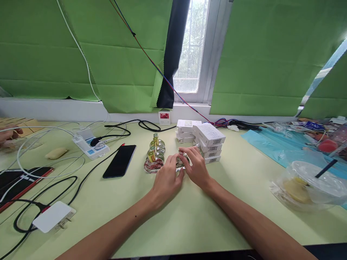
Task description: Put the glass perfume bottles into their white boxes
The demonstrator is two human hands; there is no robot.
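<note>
At the middle of the table, a small clear glass perfume bottle (179, 164) is between my two hands, partly hidden by the fingers. My left hand (168, 177) closes around its left and near side. With curled fingers, my right hand (195, 167) grips it from the right, fingertips at its top. Just left of my left hand stands a row of several similar glass bottles (154, 167) with gold necks, reddish at the near end. Beyond my right hand rise stacks of small white boxes (213, 135) with printed labels.
A black phone (119, 161) lies left of the bottles, near a white power strip (90, 143) and a white charger (54, 216) with tangled cables. Right are a lidded plastic cup (317, 182) in a bag and blue sheeting (267, 146). Another person's hand (10, 133) shows at far left.
</note>
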